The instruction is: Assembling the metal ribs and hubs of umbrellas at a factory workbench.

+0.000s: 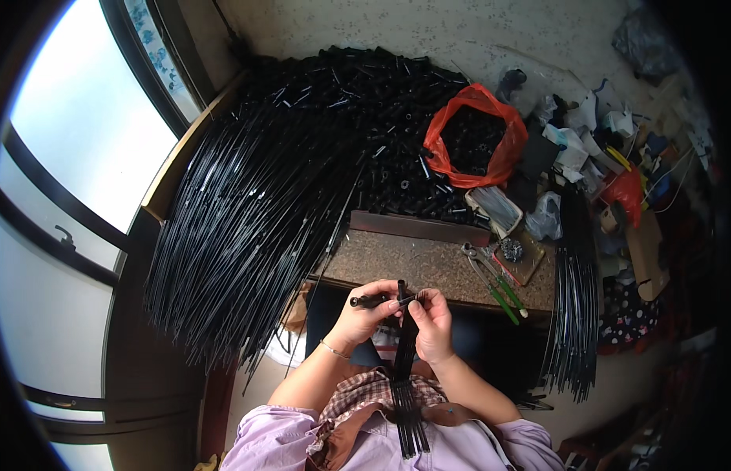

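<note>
In front of my body, my left hand (pixel 372 315) is closed on short black tubes (pixel 367 301), one lying sideways and another standing upright at the fingertips. My right hand (pixel 432 323) pinches the top of thin black strips (pixel 408 334) beside the upright tube. These strips hang down as a narrow bundle (pixel 409 416) onto my lap and apron. The fingertips of both hands nearly meet, so the exact join between tube and strips is hidden.
Long thin black rods (pixel 240 212) overhang the table's left side, with loose black tubes (pixel 358 86) piled behind. A red plastic bag (pixel 477 94) holds small black parts. Green-handled pliers (pixel 495 286) lie by the brown tabletop's (pixel 389 259) front edge. More rods (pixel 573 314) hang at right.
</note>
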The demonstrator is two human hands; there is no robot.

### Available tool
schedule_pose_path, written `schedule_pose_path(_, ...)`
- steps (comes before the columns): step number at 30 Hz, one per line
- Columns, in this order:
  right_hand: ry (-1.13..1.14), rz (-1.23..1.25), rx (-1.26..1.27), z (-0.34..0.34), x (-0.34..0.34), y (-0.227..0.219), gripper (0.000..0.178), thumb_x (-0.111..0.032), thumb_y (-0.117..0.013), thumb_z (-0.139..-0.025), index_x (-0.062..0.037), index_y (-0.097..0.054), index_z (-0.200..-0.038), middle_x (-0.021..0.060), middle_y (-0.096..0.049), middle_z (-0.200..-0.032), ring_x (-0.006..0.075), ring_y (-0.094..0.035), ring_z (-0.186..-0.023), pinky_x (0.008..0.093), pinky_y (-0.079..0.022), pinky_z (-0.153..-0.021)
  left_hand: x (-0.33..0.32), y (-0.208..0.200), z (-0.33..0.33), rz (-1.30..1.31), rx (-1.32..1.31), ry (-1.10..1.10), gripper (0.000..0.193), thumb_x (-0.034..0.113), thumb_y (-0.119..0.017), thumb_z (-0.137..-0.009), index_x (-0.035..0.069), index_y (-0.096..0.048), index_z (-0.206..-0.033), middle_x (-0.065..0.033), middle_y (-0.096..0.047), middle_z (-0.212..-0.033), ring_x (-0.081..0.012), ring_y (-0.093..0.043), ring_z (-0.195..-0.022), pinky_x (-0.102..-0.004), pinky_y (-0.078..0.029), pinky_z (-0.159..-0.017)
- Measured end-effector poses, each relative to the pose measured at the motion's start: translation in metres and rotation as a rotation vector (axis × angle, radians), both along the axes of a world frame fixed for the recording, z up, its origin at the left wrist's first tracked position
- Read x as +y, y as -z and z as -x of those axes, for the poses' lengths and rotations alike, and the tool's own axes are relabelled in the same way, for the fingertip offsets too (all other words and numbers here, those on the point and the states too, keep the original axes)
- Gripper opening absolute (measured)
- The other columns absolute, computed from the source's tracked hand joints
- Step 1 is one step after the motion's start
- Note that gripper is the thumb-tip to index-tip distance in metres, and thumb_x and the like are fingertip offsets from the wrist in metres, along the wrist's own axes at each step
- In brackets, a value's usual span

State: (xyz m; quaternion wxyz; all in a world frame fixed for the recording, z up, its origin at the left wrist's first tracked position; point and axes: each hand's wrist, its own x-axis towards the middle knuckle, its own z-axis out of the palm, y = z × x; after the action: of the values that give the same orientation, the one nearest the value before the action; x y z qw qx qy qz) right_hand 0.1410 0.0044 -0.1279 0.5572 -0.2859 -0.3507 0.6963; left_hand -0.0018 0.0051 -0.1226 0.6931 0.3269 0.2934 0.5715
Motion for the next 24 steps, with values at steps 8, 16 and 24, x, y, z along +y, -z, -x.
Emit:
schedule_pose_path(8, 0.040, -0.059, -0.056, 0.000, -0.003, -0.004, 0.017, -0.008, -0.058, -0.086, -0.0057, -0.047, -0.099, -0.0016, -0.053, -0.089, 0.0055, -0.050, -0.082, 0.0194, -0.040, -0.077, -0.004, -0.015, 0.003, -0.251, 0.420, -0.087, 0.030, 0.000, -0.066, -0.076, -0.004, -0.059, -0.105, -0.0045, -0.059, -0.091, -0.0116, -0.057, -0.078, -0.0230, -0.047, -0.071)
schedule_pose_path(16, 0.016, -0.035, -0.030, -0.003, -0.001, 0.002, 0.018, -0.007, -0.060, -0.085, -0.0073, -0.047, -0.098, 0.0003, -0.053, -0.090, 0.0081, -0.052, -0.081, 0.0220, -0.043, -0.075, -0.005, -0.011, -0.002, 0.048, 0.046, -0.060, 0.027, -0.001, -0.065, -0.075, -0.007, -0.059, -0.101, -0.0099, -0.060, -0.092, -0.0159, -0.058, -0.077, -0.0262, -0.047, -0.072)
schedule_pose_path(24, 0.062, -0.041, -0.041, -0.001, -0.002, -0.007, 0.017, -0.009, -0.059, -0.086, -0.0051, -0.047, -0.098, -0.0007, -0.053, -0.088, 0.0066, -0.051, -0.081, 0.0203, -0.042, -0.077, -0.004, -0.012, -0.001, -0.138, 0.228, -0.088, 0.029, 0.000, -0.068, -0.073, -0.004, -0.060, -0.100, -0.0063, -0.057, -0.087, -0.0138, -0.057, -0.076, -0.0242, -0.046, -0.070)
